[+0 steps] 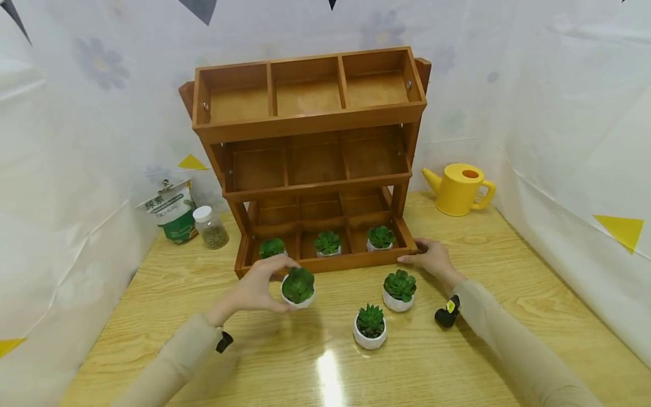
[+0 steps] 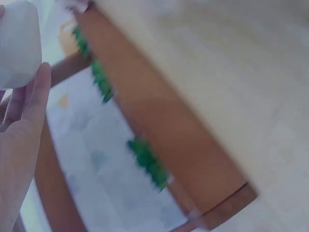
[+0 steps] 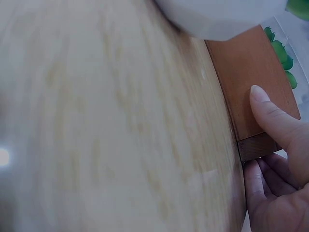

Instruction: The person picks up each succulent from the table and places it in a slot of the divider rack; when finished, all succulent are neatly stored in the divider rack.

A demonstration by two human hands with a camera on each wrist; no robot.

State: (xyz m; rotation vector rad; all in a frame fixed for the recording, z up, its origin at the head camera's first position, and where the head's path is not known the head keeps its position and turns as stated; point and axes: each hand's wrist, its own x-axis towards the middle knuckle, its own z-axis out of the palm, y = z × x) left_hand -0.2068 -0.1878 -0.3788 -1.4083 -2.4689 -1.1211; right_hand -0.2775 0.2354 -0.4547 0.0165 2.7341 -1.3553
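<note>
My left hand [image 1: 259, 286] holds a potted succulent [image 1: 298, 285] in a white pot between thumb and fingers, just in front of the shelf's lower left. In the left wrist view, the white pot [image 2: 19, 46] shows at the fingertips. My right hand [image 1: 432, 260] grips the front right corner of the wooden plant shelf [image 1: 325, 261]; in the right wrist view, the thumb lies on the front board [image 3: 251, 82] and the other fingers are round its end. Three potted succulents [image 1: 328, 243] sit in the bottom tier's front compartments, one in each.
Two more potted succulents, one rosette-shaped [image 1: 399, 289] and one spiky [image 1: 370, 326], stand on the wooden table [image 1: 285, 362]. A yellow watering can [image 1: 458, 189] is at the back right. At left stand a white-lidded jar [image 1: 211, 228] and a clipped green-and-white bag [image 1: 173, 212].
</note>
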